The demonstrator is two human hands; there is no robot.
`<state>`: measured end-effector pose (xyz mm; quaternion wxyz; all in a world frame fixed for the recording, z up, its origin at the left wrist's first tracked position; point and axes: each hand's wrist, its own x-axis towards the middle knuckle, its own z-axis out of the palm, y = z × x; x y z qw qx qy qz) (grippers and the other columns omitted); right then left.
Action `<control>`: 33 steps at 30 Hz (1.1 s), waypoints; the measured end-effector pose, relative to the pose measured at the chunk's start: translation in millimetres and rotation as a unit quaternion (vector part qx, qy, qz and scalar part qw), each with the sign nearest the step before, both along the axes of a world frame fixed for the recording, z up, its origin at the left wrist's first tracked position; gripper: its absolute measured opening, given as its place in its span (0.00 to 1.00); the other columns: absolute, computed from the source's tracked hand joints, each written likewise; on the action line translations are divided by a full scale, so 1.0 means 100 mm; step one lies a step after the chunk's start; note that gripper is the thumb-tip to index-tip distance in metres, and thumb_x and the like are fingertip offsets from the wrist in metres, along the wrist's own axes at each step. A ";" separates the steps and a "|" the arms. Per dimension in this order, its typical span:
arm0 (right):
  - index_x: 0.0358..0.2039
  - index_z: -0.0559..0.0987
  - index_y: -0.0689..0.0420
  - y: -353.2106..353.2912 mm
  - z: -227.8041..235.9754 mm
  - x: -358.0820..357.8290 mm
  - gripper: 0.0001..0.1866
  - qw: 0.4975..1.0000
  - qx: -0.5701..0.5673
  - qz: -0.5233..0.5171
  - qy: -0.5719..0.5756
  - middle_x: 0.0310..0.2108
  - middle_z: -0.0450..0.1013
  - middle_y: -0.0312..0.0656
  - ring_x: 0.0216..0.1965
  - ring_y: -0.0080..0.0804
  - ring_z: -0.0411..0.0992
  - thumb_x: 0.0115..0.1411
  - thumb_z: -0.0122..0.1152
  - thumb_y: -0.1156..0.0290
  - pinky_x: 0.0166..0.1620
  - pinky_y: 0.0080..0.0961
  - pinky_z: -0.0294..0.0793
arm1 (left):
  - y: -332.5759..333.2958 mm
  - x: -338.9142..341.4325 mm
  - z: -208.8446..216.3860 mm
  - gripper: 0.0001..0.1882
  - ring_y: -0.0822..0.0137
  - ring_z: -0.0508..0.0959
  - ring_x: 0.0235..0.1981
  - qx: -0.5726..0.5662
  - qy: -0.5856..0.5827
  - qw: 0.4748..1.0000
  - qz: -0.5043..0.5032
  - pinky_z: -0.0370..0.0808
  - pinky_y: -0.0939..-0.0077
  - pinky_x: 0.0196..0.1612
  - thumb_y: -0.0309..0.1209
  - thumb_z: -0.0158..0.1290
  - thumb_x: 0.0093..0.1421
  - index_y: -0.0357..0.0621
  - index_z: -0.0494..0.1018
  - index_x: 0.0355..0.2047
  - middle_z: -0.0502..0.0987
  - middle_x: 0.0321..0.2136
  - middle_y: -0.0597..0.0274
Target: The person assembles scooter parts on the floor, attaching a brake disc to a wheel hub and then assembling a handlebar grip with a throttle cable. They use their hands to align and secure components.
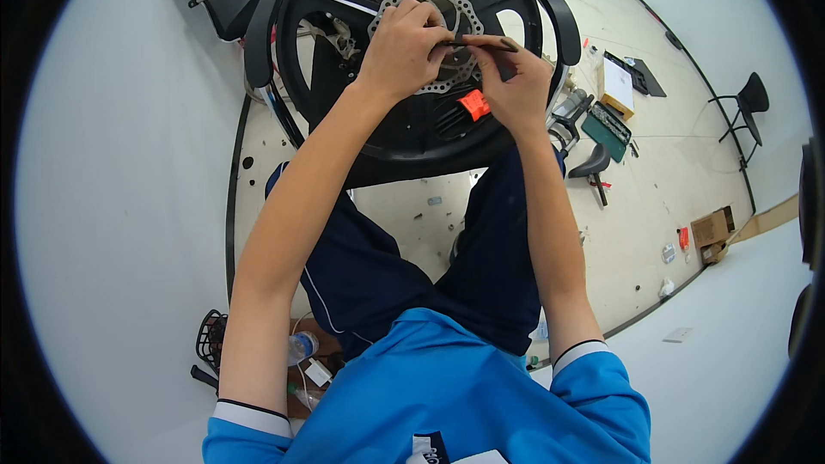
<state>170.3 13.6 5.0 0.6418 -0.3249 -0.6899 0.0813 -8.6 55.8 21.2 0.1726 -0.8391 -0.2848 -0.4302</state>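
Observation:
A black spoked wheel lies flat in front of me on a chair, with a silver perforated brake disc at its centre. Over the disc, my right hand pinches a thin dark rod-like tool between thumb and fingers; its exact kind is not clear. My left hand is closed close to the hub, its fingertips meeting the tool's other end. What the left fingers grip is hidden behind the hand. Just below the disc, a small orange packet rests on the wheel.
Armrests of the chair flank the wheel. On the floor to the right are a green tool case, a bicycle saddle, a white-topped box, cardboard and a black chair. A bottle lies at lower left.

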 end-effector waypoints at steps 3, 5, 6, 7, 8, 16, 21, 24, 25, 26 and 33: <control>0.38 0.83 0.61 -0.03 0.05 0.06 0.10 0.999 -0.001 0.016 -0.045 0.31 0.81 0.44 0.29 0.29 0.81 0.55 0.62 0.84 0.34 0.20 0.78 | -0.01 0.00 -0.02 0.08 0.60 0.74 0.40 -0.001 -0.001 1.000 0.007 0.69 0.66 0.44 0.29 0.65 0.48 0.46 0.81 0.31 0.74 0.31 0.65; 0.39 0.84 0.60 -0.04 0.12 0.07 0.11 0.996 0.011 0.010 -0.084 0.31 0.81 0.44 0.28 0.31 0.81 0.55 0.61 0.84 0.33 0.21 0.78 | -0.01 0.01 -0.03 0.07 0.61 0.74 0.40 -0.002 -0.008 1.000 0.011 0.69 0.66 0.43 0.29 0.65 0.48 0.45 0.81 0.29 0.74 0.31 0.64; 0.39 0.84 0.60 -0.03 0.12 0.08 0.11 0.995 0.026 0.015 -0.092 0.31 0.81 0.44 0.28 0.32 0.81 0.55 0.61 0.84 0.33 0.21 0.78 | -0.01 0.02 -0.04 0.07 0.61 0.74 0.40 -0.002 -0.011 1.000 0.014 0.69 0.66 0.43 0.29 0.65 0.48 0.44 0.80 0.29 0.74 0.31 0.64; 0.39 0.84 0.59 -0.01 0.11 0.09 0.12 0.994 0.041 0.020 -0.100 0.31 0.81 0.44 0.27 0.32 0.80 0.55 0.61 0.84 0.32 0.21 0.78 | -0.01 0.02 -0.05 0.07 0.61 0.74 0.40 -0.002 -0.015 1.000 0.016 0.69 0.66 0.43 0.29 0.65 0.48 0.43 0.80 0.28 0.74 0.31 0.64; 0.39 0.83 0.59 0.00 0.11 0.11 0.12 0.992 0.056 0.025 -0.109 0.31 0.81 0.44 0.27 0.32 0.80 0.55 0.61 0.84 0.32 0.21 0.77 | -0.01 0.03 -0.05 0.06 0.61 0.74 0.40 -0.001 -0.015 1.000 0.016 0.69 0.65 0.42 0.28 0.64 0.48 0.43 0.80 0.27 0.74 0.31 0.65; 0.36 0.83 0.59 0.02 0.14 0.17 0.08 0.991 0.025 -0.005 -0.132 0.27 0.80 0.43 0.25 0.30 0.79 0.54 0.65 0.81 0.30 0.19 0.76 | 0.00 0.05 -0.05 0.05 0.62 0.74 0.41 -0.014 0.002 1.000 0.011 0.67 0.66 0.43 0.26 0.63 0.49 0.44 0.80 0.28 0.76 0.33 0.68; 0.31 0.82 0.61 0.04 0.08 0.10 0.05 0.994 0.033 -0.027 -0.096 0.25 0.80 0.43 0.23 0.28 0.79 0.54 0.69 0.76 0.28 0.19 0.75 | -0.03 0.03 -0.02 0.08 0.62 0.74 0.42 -0.045 -0.004 0.999 0.000 0.68 0.66 0.47 0.25 0.63 0.48 0.45 0.82 0.31 0.77 0.33 0.68; 0.30 0.82 0.61 0.03 0.11 0.07 0.06 0.994 0.047 -0.044 -0.090 0.24 0.80 0.42 0.23 0.27 0.79 0.54 0.70 0.74 0.28 0.19 0.75 | -0.05 0.07 0.01 0.09 0.61 0.75 0.40 -0.030 -0.031 0.999 -0.020 0.70 0.66 0.47 0.24 0.62 0.47 0.45 0.82 0.31 0.78 0.31 0.66; 0.30 0.82 0.61 0.05 0.11 0.03 0.06 0.994 0.058 -0.045 -0.078 0.24 0.79 0.42 0.23 0.28 0.79 0.54 0.70 0.74 0.28 0.19 0.75 | -0.06 0.09 0.02 0.09 0.60 0.76 0.40 -0.020 -0.039 0.999 -0.027 0.71 0.65 0.47 0.24 0.62 0.47 0.45 0.82 0.31 0.79 0.30 0.65; 0.29 0.82 0.61 0.06 0.10 0.00 0.06 0.995 0.066 -0.045 -0.067 0.24 0.79 0.42 0.23 0.28 0.79 0.54 0.70 0.74 0.28 0.19 0.75 | -0.04 0.09 0.01 0.09 0.59 0.76 0.38 -0.016 -0.039 0.998 -0.036 0.72 0.65 0.45 0.24 0.62 0.47 0.44 0.81 0.31 0.79 0.29 0.63; 0.34 0.83 0.63 0.02 0.08 -0.04 0.06 0.997 0.068 -0.023 -0.021 0.28 0.81 0.44 0.29 0.26 0.81 0.56 0.67 0.77 0.34 0.18 0.77 | 0.00 0.12 0.00 0.05 0.57 0.77 0.33 -0.026 -0.052 0.995 -0.079 0.74 0.66 0.41 0.22 0.60 0.47 0.39 0.80 0.27 0.78 0.24 0.57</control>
